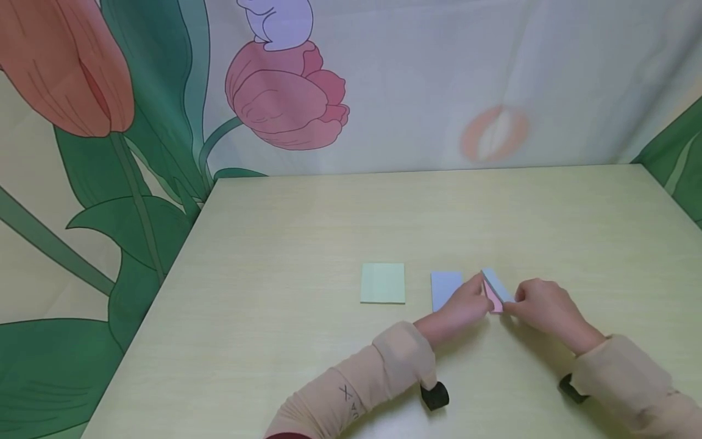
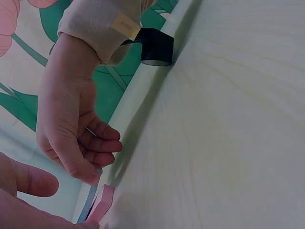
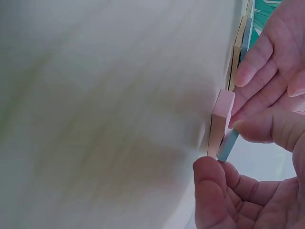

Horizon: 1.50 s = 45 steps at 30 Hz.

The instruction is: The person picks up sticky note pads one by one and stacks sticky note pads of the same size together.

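Observation:
My right hand [image 1: 554, 311] pinches a thin light blue square [image 3: 228, 144] between thumb and fingertips. That square stands tilted just over a thicker pink block [image 3: 222, 117] on the table. Fingers of my left hand [image 1: 462, 305] reach to the pink block and the far corner of the blue square. In the right wrist view, the left fingers look fairly straight, and part of them is hidden behind the block. A lilac-blue square [image 1: 445, 289] lies flat beside my left hand, partly covered by it.
A pale green square [image 1: 382, 283] lies flat to the left of the lilac-blue one. All of it rests on a light wood-grain table [image 1: 274, 244]. Behind the table hangs a cloth [image 1: 411, 73] printed with flowers. Black wrist cameras [image 1: 436, 396] hang below the sleeves.

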Motion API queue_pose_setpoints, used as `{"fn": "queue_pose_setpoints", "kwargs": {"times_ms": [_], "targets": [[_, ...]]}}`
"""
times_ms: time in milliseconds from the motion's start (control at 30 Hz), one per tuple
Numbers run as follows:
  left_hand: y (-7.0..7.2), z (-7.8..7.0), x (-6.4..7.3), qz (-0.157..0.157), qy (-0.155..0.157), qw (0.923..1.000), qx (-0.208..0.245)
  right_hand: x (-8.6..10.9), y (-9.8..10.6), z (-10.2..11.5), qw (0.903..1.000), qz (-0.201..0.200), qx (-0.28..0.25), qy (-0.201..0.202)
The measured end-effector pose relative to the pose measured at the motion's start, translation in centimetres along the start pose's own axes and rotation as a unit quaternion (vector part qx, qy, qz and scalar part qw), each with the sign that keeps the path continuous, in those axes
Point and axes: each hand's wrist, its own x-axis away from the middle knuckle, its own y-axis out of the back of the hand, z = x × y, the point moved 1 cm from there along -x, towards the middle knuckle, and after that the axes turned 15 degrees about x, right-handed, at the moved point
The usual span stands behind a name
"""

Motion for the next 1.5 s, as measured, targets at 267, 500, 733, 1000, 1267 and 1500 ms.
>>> {"fn": "queue_pose_setpoints", "kwargs": {"times_ms": [267,500,733,1000,1267,1500], "targets": [[-0.1,0.4,-0.1,0.007,0.006,0.9999,0.010,-0.4,-0.3,-0.1,1.0000,0.003,0.002,0.006],[-0.1,0.4,0.2,0.002,0.010,0.9994,0.033,-0.5,-0.3,-0.2,0.9996,0.011,-0.010,0.023],[-0.1,0.7,0.4,-0.008,0.016,0.9988,0.045,-0.9,0.8,-0.6,0.9975,0.040,-0.055,0.017],[-0.1,1.1,0.7,-0.005,0.017,0.9977,0.065,-1.8,0.4,-1.2,0.9911,0.054,-0.122,0.004],[-0.1,1.4,0.8,0.016,0.009,0.9963,0.084,-2.1,-0.2,-1.4,0.9872,0.063,-0.147,0.002],[-0.2,1.5,0.8,0.019,0.008,0.9959,0.088,-1.9,-0.3,-1.1,0.9860,0.069,-0.152,0.005]]}}
